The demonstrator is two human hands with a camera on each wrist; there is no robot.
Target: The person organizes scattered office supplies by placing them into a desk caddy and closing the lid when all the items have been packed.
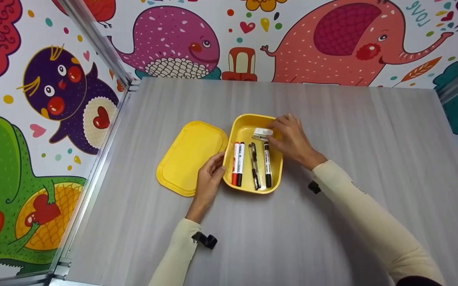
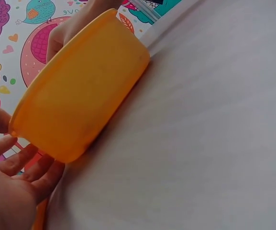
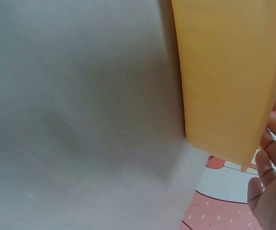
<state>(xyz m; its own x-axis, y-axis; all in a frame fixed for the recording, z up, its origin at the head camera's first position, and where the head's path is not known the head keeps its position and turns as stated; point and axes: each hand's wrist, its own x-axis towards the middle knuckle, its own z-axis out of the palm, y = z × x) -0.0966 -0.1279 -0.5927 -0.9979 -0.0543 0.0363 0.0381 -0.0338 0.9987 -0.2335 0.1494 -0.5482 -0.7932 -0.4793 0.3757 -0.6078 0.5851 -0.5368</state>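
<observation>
An open yellow plastic box [image 1: 253,190] stands on the table, overlapping the edge of its yellow lid [image 1: 189,159] in the head view. Inside lie a red-capped marker [image 1: 235,163], two black-capped markers [image 1: 240,165] [image 1: 268,165] and black pens [image 1: 254,165]. At the box's far end is a small white object [image 1: 262,133] with a greyish lower part, its kind unclear. My right hand [image 1: 294,139] reaches over the right rim and pinches its right end between thumb and fingers. My left hand [image 1: 209,180] touches the box's left wall, fingers fairly straight in the left wrist view.
The grey table [image 1: 316,238] meets printed cartoon walls at the back and left. A metal frame rail [image 1: 94,190] runs along its left edge. Black straps [image 1: 205,240] sit on both sleeved wrists.
</observation>
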